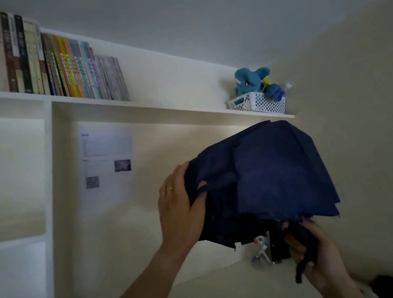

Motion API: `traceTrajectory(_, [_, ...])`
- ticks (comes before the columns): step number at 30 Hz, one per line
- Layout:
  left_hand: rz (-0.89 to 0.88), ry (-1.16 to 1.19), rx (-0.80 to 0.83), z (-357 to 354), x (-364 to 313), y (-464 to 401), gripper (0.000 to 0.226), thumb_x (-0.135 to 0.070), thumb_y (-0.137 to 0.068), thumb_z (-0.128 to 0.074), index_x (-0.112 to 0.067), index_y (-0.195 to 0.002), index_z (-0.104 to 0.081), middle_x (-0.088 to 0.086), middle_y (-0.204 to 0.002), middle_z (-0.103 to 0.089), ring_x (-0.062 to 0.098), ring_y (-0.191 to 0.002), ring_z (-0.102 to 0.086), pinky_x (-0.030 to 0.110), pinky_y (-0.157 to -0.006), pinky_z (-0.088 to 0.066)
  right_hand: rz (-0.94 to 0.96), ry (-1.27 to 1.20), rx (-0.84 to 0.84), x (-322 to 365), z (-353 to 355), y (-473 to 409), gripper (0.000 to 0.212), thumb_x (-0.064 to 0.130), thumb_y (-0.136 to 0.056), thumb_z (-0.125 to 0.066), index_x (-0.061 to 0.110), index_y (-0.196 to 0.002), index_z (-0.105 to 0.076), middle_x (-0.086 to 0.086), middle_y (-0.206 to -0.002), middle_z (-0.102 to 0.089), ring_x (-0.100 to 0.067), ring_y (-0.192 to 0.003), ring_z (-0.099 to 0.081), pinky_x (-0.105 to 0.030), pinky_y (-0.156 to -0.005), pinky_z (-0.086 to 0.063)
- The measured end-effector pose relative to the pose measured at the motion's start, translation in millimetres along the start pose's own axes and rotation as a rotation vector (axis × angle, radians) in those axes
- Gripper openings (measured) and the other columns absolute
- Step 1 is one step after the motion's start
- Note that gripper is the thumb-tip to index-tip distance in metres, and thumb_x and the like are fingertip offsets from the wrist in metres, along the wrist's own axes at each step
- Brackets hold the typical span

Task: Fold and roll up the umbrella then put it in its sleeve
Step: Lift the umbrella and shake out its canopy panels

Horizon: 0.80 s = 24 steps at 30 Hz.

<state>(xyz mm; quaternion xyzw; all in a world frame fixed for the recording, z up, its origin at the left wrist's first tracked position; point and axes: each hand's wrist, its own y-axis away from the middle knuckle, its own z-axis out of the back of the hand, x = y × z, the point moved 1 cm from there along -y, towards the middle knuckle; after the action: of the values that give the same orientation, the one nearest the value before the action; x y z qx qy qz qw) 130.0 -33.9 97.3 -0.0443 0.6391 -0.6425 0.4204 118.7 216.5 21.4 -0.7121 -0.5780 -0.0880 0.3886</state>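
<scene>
holding the navy umbrella [270, 171] up just below the white shelf [159, 111], you are grasping its left canopy folds with your left hand [179, 210] while your right hand [316, 256] is clenching the handle end below, near the basket [257, 102] of plush toys.

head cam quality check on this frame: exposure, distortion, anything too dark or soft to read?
Head view: dim overall, the only bright patch a glow under the shelf. Wide-angle bend curves the shelf lines. The navy umbrella canopy reads almost flat, its folds lost in shadow by the left hand. The right hand and the dark handle it grips merge. The wall papers are too soft to read.
</scene>
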Motion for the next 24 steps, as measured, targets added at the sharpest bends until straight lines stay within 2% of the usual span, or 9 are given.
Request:
traceTrajectory(3, [0.07, 0.302, 0.121, 13, -10, 0, 0.047, -0.036, -0.092, -0.07, -0.043, -0.135, -0.05, -0.022, -0.125, -0.062, -0.003, -0.113, -0.061, 0.028, -0.096, -0.054, -0.029, -0.07, 0.065, -2, -3, 4, 0.06, 0.024, -0.042, -0.094, 0.012, -0.09, -0.06, -0.009, -0.078, -0.063, -0.006, -0.037, -0.057, -0.017, -0.031, -0.044])
traceTrajectory(5, [0.042, 0.295, 0.122, 20, -12, 4, 0.043, -0.032, -0.087, -0.077, -0.046, -0.123, -0.059, -0.02, -0.123, -0.061, -0.001, -0.112, -0.06, 0.02, -0.09, -0.053, -0.038, -0.112, 0.083, -1, -3, 5, 0.074, 0.023, -0.025, -0.1, 0.01, -0.087, -0.06, -0.009, -0.072, -0.064, -0.006, -0.034, -0.055, -0.018, -0.031, -0.045])
traceTrajectory(7, [-0.014, 0.204, 0.087, 25, -10, 7, 0.038, -0.033, -0.085, -0.077, -0.049, -0.117, -0.062, -0.015, -0.128, -0.053, 0.004, -0.121, -0.051, 0.013, -0.089, -0.047, -0.052, -0.143, 0.105, -2, -2, 6, 0.071, 0.022, -0.029, -0.099, 0.009, -0.086, -0.059, -0.008, -0.069, -0.064, -0.005, -0.032, -0.051, -0.016, -0.03, -0.043])
traceTrajectory(11, [-0.148, 0.044, 0.032, 37, -12, 13, 0.05, -0.035, -0.089, -0.074, -0.047, -0.133, -0.055, -0.016, -0.135, -0.043, 0.004, -0.131, -0.034, 0.012, -0.101, -0.034, -0.081, -0.129, 0.135, -9, 6, 3, 0.06, 0.023, -0.038, -0.099, 0.006, -0.082, -0.063, -0.009, -0.071, -0.064, -0.004, -0.031, -0.042, -0.013, -0.027, -0.034])
traceTrajectory(15, [-0.247, 0.066, 0.08, 46, -26, 18, 0.033, -0.015, -0.083, -0.067, -0.034, -0.11, -0.071, -0.02, -0.112, -0.065, 0.008, -0.115, -0.056, 0.019, -0.097, -0.045, -0.114, -0.092, 0.136, -20, 11, -1, 0.062, 0.027, -0.038, -0.1, 0.005, -0.083, -0.063, -0.009, -0.071, -0.059, -0.004, -0.03, -0.034, -0.014, -0.026, -0.024])
traceTrajectory(18, [-0.013, 0.347, 0.394, 48, -32, 18, 0.042, -0.013, -0.072, -0.064, -0.024, -0.112, -0.073, -0.007, -0.102, -0.075, 0.014, -0.096, -0.069, 0.032, -0.091, -0.055, -0.115, -0.051, 0.076, -29, 19, -8, 0.071, 0.028, -0.044, -0.099, 0.008, -0.093, -0.051, -0.011, -0.076, -0.051, -0.005, -0.032, -0.034, -0.017, -0.026, -0.027])
traceTrajectory(20, [0.185, 0.55, 0.532, 42, -33, 17, 0.031, -0.028, -0.083, -0.068, -0.02, -0.112, -0.073, 0.001, -0.104, -0.078, 0.021, -0.094, -0.074, 0.039, -0.089, -0.057, -0.13, -0.022, 0.052, -37, 21, -11, 0.07, 0.026, -0.051, -0.096, 0.011, -0.1, -0.047, -0.01, -0.078, -0.048, -0.006, -0.032, -0.035, -0.018, -0.026, -0.029])
traceTrajectory(22, [0.327, 0.586, 0.497, 33, -27, 15, 0.025, -0.04, -0.091, -0.072, -0.018, -0.102, -0.078, 0.004, -0.1, -0.079, 0.023, -0.086, -0.076, 0.038, -0.082, -0.06, -0.126, 0.032, 0.021, -46, 21, -15, 0.063, 0.022, -0.061, -0.087, 0.012, -0.108, -0.046, -0.01, -0.077, -0.051, -0.007, -0.034, -0.042, -0.019, -0.027, -0.035])
traceTrajectory(24, [0.413, 0.577, 0.442, 21, -12, 13, 0.017, -0.028, -0.089, -0.077, -0.013, -0.097, -0.08, 0.008, -0.09, -0.079, 0.02, -0.071, -0.072, 0.03, -0.068, -0.059, -0.115, 0.099, -0.034, -59, 26, -19, 0.063, 0.025, -0.057, -0.087, 0.013, -0.107, -0.05, -0.009, -0.076, -0.054, -0.006, -0.039, -0.051, -0.018, -0.031, -0.039])
